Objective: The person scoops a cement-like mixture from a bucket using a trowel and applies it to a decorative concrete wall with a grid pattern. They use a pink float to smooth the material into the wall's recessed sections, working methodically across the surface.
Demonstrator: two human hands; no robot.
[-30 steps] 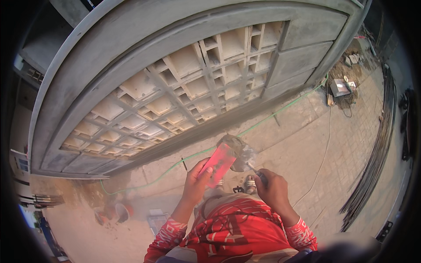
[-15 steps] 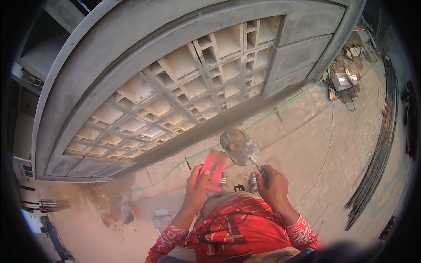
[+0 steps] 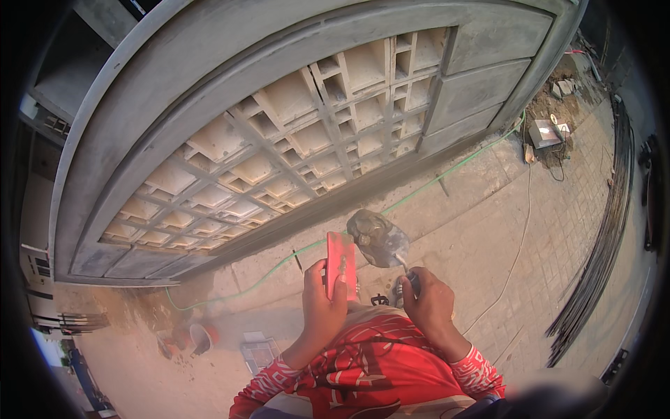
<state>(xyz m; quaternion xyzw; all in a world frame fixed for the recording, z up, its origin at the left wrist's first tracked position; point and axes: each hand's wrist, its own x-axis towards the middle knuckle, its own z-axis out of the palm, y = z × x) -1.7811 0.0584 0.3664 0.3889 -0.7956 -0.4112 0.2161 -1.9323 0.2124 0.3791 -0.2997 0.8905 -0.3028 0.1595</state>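
Note:
My left hand (image 3: 324, 302) is closed on a flat red rectangular float (image 3: 341, 260), held upright in front of me with a smear of grey mortar on its face. In my right hand (image 3: 430, 297) is the handle of a trowel (image 3: 398, 253). A lump of wet grey mortar (image 3: 370, 227) covers much of the trowel's blade. The blade's left edge lies right beside the float's upper right corner; whether they touch I cannot tell. Both tools are in front of my body, over the paved ground.
A grey plastered wall (image 3: 481, 87) with a lattice of pale blocks (image 3: 307, 140) rises ahead. Along its foot runs a green hose (image 3: 460, 164). Long dark rods (image 3: 600, 223) lie at right, near a box with a cable (image 3: 544, 133). A bucket (image 3: 203, 337) stands lower left.
The red float has turned more upright and shifted slightly left, with my left hand moving a little right. My right hand and the loaded trowel have moved slightly left.

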